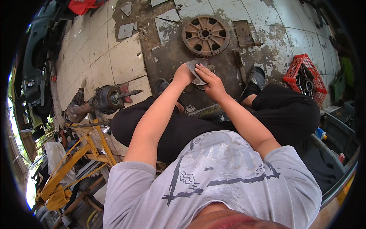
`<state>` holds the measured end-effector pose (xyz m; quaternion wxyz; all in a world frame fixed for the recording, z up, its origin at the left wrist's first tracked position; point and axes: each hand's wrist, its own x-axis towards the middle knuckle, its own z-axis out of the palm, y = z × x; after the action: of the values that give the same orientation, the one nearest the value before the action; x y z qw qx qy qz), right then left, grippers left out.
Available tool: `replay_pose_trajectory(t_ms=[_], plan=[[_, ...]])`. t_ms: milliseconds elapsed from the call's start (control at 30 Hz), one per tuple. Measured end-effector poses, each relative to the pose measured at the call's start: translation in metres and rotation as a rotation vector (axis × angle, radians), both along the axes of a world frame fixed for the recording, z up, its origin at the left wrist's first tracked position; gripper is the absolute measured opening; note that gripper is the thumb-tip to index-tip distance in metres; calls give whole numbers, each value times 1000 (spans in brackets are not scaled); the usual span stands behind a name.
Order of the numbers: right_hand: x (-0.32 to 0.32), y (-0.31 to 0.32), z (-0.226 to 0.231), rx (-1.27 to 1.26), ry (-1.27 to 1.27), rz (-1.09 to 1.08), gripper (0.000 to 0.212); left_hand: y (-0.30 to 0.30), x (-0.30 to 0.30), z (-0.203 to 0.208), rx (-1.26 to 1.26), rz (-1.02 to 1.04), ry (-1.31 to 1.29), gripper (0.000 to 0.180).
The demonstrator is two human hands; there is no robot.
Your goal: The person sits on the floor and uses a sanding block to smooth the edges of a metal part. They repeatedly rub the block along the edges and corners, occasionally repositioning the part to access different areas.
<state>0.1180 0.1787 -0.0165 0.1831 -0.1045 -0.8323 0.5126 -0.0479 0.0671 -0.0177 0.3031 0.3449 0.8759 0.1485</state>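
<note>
My left hand [183, 75] is closed round the left edge of a rough grey sheet [193, 66] that looks like sandpaper. From the other side my right hand [213, 86] presses its fingers flat on the sheet's face. The sheet is bent, and both hands hold it up between my knees. Just below it a round metal piece [199, 86] shows in part; I cannot make out its kind. On the floor beyond my hands lies a rusty flywheel [206, 27] with a toothed rim and several openings.
A rusty flat metal plate [243, 33] lies right of the flywheel, above a long metal bar [240, 66]. A red plastic crate [305, 63] of tools stands at the right. To the left are a greasy axle assembly [105, 100] and a yellow metal frame [91, 145]. Floor tiles are broken.
</note>
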Motion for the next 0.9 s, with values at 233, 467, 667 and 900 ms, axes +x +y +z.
replay_pose_trajectory(t_ms=[233, 467, 667, 900], plan=[[-3, 1, -1, -54, 39, 12, 69, 1, 1, 4, 38, 5, -2, 33], [-1, 0, -2, -95, 16, -8, 67, -1, 0, 2, 26, -30, 12, 33], [-1, 3, -18, -94, -88, -110, 70, -2, 1, -2, 76, -56, 62, 34], [3, -3, -25, -68, -51, -147, 70, -4, 2, -5, 166, -97, 67, 39]])
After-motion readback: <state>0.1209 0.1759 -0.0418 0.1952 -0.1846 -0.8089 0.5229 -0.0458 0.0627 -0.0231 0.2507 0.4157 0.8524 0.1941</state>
